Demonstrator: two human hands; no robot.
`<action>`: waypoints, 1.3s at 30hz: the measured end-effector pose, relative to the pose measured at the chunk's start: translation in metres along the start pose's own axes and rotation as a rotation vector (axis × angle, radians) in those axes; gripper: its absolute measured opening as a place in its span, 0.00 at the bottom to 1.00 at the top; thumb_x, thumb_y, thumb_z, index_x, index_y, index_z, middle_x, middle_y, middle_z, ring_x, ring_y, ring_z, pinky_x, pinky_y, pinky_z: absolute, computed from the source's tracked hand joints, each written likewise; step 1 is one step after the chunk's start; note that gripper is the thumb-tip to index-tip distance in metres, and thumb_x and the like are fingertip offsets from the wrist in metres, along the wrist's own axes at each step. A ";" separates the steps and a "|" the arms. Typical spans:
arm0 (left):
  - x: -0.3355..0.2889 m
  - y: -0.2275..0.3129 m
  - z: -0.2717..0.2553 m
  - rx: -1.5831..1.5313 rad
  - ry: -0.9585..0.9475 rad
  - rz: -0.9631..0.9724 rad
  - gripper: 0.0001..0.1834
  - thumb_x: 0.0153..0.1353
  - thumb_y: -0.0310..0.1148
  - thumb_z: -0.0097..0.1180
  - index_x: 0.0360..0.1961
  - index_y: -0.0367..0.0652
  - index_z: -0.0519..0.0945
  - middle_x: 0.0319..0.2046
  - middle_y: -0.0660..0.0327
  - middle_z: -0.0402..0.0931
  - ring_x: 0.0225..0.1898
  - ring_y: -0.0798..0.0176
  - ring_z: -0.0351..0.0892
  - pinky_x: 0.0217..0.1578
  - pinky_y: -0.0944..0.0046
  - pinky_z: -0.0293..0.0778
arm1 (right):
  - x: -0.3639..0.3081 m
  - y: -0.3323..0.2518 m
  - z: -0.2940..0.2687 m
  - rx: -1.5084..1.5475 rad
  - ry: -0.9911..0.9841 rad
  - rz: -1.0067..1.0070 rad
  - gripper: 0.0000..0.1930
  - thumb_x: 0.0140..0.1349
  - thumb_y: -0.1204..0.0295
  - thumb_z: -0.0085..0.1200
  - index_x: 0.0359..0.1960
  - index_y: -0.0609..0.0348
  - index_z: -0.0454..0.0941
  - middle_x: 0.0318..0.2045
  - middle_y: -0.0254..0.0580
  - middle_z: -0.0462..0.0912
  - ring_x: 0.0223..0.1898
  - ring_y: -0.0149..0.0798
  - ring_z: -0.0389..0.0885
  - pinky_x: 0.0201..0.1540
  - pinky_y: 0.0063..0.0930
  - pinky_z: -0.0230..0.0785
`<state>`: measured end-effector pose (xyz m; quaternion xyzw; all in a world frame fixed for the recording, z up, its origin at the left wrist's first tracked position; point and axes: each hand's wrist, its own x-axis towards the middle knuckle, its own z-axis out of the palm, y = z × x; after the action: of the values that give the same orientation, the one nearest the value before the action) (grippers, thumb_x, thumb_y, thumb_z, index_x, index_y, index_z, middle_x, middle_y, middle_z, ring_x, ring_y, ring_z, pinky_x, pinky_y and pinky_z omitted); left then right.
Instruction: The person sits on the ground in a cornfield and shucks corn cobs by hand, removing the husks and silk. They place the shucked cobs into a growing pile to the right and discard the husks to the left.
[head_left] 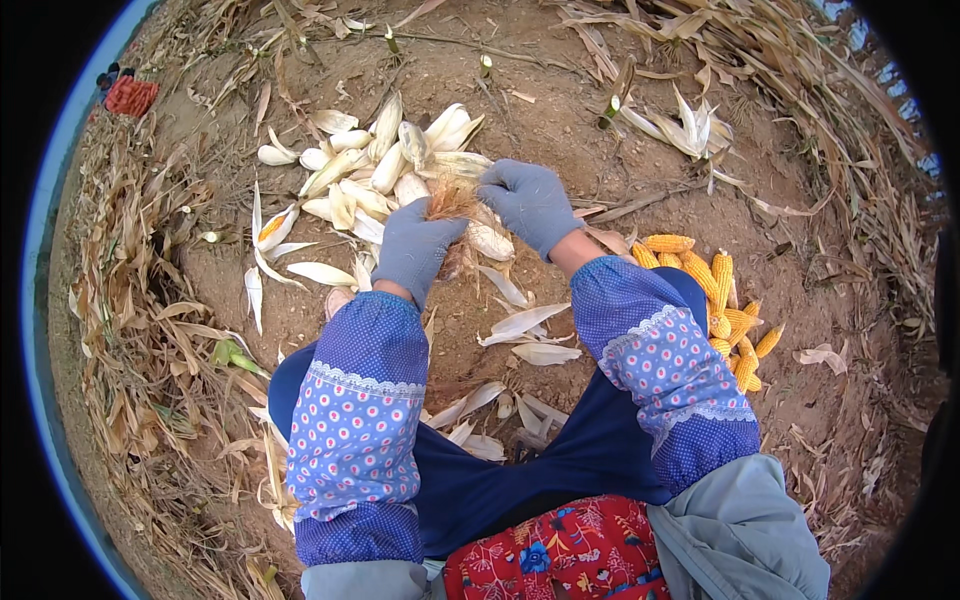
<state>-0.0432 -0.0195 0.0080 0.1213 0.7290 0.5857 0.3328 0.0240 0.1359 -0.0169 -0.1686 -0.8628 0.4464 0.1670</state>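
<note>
My left hand (416,246) and my right hand (531,206), both in grey gloves, are closed close together over the pile. Brown corn silk (452,203) sticks out between them, at the tip of an ear of corn that the hands mostly hide. How much husk each hand grips I cannot make out. Just beyond and to the left lies a heap of ears in pale husks (362,172). Below the hands another husked ear (490,241) rests on the ground. At the left, one partly opened ear (275,228) shows yellow kernels.
Bare yellow cobs (722,285) are piled beside my right knee. Loose husks (527,320) are scattered on the soil between my legs. Cut stalk stubs (612,105) stick up ahead. Dry leaves (140,300) line both sides, and a red bundle (131,97) lies far left.
</note>
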 end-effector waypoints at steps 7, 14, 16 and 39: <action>-0.001 0.003 0.006 0.047 -0.010 -0.036 0.15 0.47 0.29 0.58 0.38 0.35 0.79 0.23 0.61 0.77 0.22 0.71 0.74 0.21 0.71 0.70 | -0.002 -0.008 -0.005 -0.215 0.007 0.038 0.08 0.52 0.63 0.53 0.27 0.52 0.78 0.28 0.45 0.80 0.33 0.48 0.78 0.36 0.39 0.69; -0.009 0.010 -0.010 -0.048 -0.034 -0.051 0.16 0.48 0.30 0.58 0.38 0.33 0.77 0.23 0.62 0.75 0.21 0.71 0.73 0.21 0.71 0.70 | 0.017 0.017 -0.038 -0.329 0.158 0.107 0.10 0.51 0.62 0.53 0.28 0.53 0.79 0.28 0.45 0.80 0.33 0.48 0.78 0.37 0.39 0.69; -0.010 0.009 -0.016 -0.108 -0.034 -0.089 0.16 0.49 0.30 0.58 0.39 0.32 0.76 0.24 0.63 0.75 0.23 0.71 0.73 0.23 0.71 0.70 | 0.016 0.019 -0.041 -0.093 0.023 0.115 0.09 0.52 0.67 0.56 0.32 0.59 0.78 0.20 0.37 0.77 0.20 0.30 0.75 0.26 0.25 0.68; -0.009 0.010 -0.017 -0.373 0.271 0.064 0.16 0.53 0.26 0.57 0.44 0.33 0.74 0.30 0.60 0.76 0.27 0.69 0.76 0.26 0.72 0.73 | -0.004 -0.004 -0.004 -0.304 -0.314 -0.075 0.13 0.49 0.61 0.56 0.31 0.55 0.80 0.28 0.48 0.80 0.30 0.47 0.78 0.35 0.35 0.70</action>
<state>-0.0493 -0.0354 0.0224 0.0009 0.6420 0.7315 0.2296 0.0291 0.1350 -0.0124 -0.0882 -0.9412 0.3255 0.0197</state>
